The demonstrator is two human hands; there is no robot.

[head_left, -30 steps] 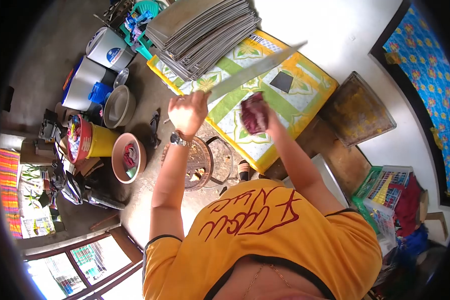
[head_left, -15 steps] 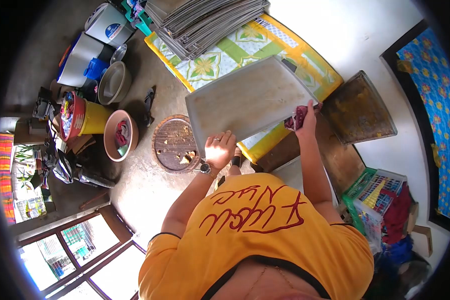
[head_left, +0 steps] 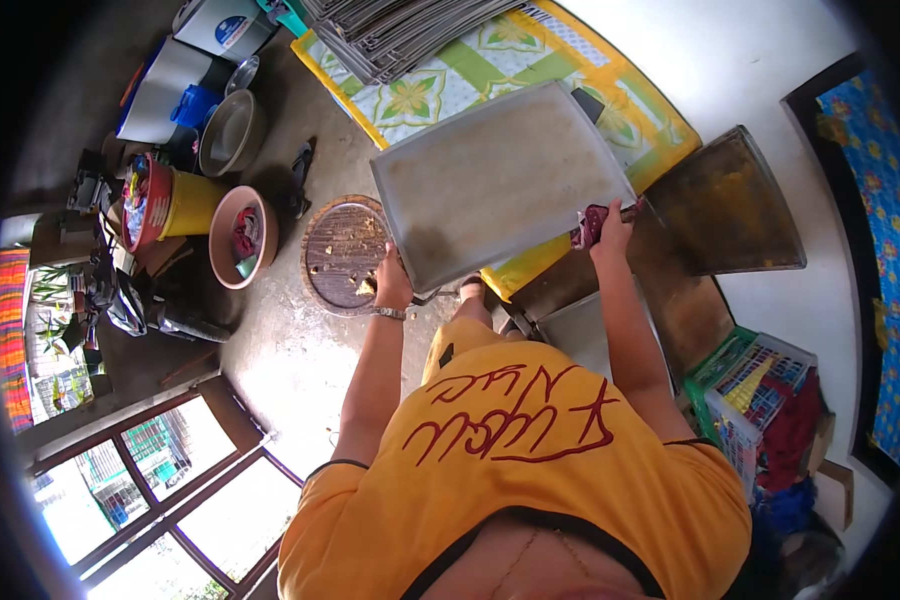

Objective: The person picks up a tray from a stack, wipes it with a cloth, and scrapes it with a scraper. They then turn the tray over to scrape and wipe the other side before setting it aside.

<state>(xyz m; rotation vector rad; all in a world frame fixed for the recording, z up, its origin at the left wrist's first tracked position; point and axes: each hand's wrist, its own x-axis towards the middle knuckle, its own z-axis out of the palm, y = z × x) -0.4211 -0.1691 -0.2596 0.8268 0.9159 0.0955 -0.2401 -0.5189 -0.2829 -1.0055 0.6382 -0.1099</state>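
Note:
A flat grey metal baking tray (head_left: 500,180) is held out in front of me, partly over the table. My left hand (head_left: 393,280) grips its near left corner, fingers around the edge. At the tray's right edge, my right hand (head_left: 612,232) is closed on a dark red patterned cloth (head_left: 592,226), which presses against the rim. Some of the right fingers are hidden by the cloth.
A stack of trays (head_left: 400,35) stands on the table with a green and yellow cover (head_left: 410,100). A stained dark tray (head_left: 730,205) leans against the right wall. A round wooden board (head_left: 345,250) with crumbs, a pink basin (head_left: 242,237) and buckets are at left.
My left hand has gone from lying flat on the tray's near left surface to gripping its left edge. My right hand stays with the cloth at the right edge.

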